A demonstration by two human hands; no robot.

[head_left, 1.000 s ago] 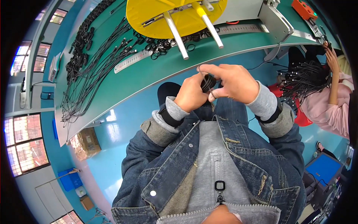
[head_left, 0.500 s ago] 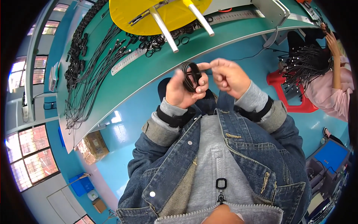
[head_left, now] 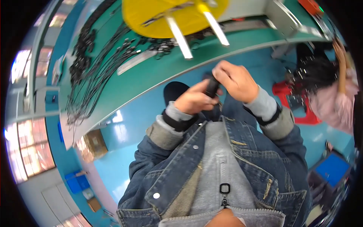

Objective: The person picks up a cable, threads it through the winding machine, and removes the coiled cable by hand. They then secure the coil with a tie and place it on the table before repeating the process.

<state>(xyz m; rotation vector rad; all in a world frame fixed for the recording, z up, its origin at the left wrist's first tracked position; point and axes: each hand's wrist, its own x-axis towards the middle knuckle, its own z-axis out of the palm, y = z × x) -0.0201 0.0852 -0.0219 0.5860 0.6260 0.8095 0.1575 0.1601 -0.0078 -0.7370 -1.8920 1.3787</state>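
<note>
A coiled black cable (head_left: 212,87) is seen edge-on between my two hands, just in front of the bench edge. My left hand (head_left: 194,99) grips the coil from the left, with its fingers closed round the lower part. At the top of the coil, my right hand (head_left: 239,82) is curled with its fingertips pressed to the cable. Motion blur hides the cable's ends and the finer detail of the fingertips. Both hands are held in the air above my lap.
Long black cables (head_left: 99,81) lie on the green bench (head_left: 151,73), beside a metal ruler (head_left: 136,61). A yellow disc (head_left: 170,19) with two metal rods (head_left: 179,38) overhangs the bench. To the right, a person in pink (head_left: 332,104) sits by a red stool (head_left: 308,113) with bundled cables.
The coil has turned from showing its open loop to edge-on. My right hand, formerly beside it, now closes on its upper end. The whole view has shifted slightly.
</note>
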